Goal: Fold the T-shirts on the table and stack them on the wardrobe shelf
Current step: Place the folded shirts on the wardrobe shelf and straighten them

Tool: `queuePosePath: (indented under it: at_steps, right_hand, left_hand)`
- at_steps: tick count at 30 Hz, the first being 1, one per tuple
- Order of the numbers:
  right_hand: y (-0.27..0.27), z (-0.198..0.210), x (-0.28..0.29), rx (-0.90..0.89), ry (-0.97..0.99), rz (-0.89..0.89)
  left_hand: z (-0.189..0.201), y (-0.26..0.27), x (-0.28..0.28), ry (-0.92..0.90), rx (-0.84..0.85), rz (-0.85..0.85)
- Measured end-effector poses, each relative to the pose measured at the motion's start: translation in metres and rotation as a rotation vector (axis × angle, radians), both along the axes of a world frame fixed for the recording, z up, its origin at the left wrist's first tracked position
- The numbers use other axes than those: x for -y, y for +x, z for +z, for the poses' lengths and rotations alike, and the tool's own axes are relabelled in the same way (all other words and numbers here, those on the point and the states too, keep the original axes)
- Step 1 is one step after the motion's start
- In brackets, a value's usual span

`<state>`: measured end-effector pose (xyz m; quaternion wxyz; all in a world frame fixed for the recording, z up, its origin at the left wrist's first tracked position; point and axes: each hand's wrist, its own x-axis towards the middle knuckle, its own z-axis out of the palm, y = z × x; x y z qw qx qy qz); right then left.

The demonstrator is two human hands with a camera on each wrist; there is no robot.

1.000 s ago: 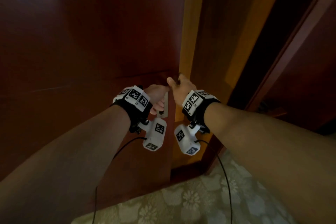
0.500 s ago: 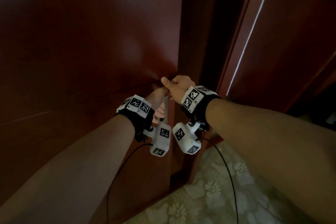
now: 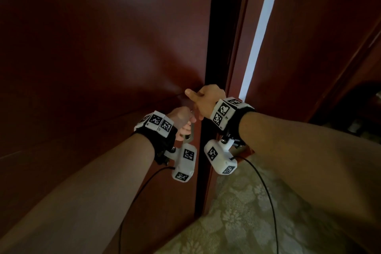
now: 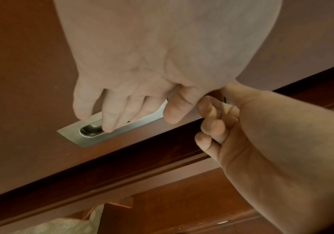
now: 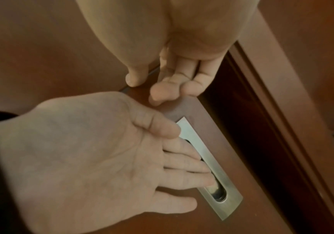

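Note:
No T-shirt shows in any view. I face a dark red-brown wardrobe door (image 3: 103,57). My left hand (image 3: 183,121) hooks its fingertips (image 4: 106,125) into the recessed metal door handle (image 4: 86,136), also seen low in the right wrist view (image 5: 218,194). Just above it, my right hand (image 3: 206,101) grips the door's right edge (image 4: 122,152): fingers (image 4: 210,125) curled round the edge, thumb on the door face. A narrow dark gap (image 3: 222,27) runs beside that edge.
Right of the gap stands another red-brown panel (image 3: 319,37) with a bright white strip (image 3: 259,31) along its left side. A pale floral-patterned surface (image 3: 247,222) lies below my arms. Cables hang from both wrist cameras.
The lit yellowish wood beside the door edge a second ago is out of sight; a dark gap and white strip stand there now. Both hands keep their hold.

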<state>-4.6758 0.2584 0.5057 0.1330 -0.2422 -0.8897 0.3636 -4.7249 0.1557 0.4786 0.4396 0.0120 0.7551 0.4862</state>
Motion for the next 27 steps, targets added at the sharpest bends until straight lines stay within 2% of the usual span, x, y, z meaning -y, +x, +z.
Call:
queuePosePath:
  at_steps: [10, 15, 20, 27]
  right_hand:
    - [0.002, 0.004, -0.032, 0.021, 0.048, -0.038]
    - [0.002, 0.000, -0.036, 0.049, -0.012, -0.058]
    - [0.005, 0.004, -0.035, 0.072, 0.000, -0.035]
    - [0.012, 0.014, -0.033, 0.135, -0.018, 0.043]
  left_hand:
    - [-0.003, -0.001, -0.039, 0.053, 0.016, -0.003]
    - [-0.002, 0.003, -0.048, 0.088, -0.007, 0.015]
    - [-0.002, 0.003, -0.046, 0.088, 0.024, 0.019]
    - [0.013, 0.012, -0.030, 0.107, 0.032, -0.078]
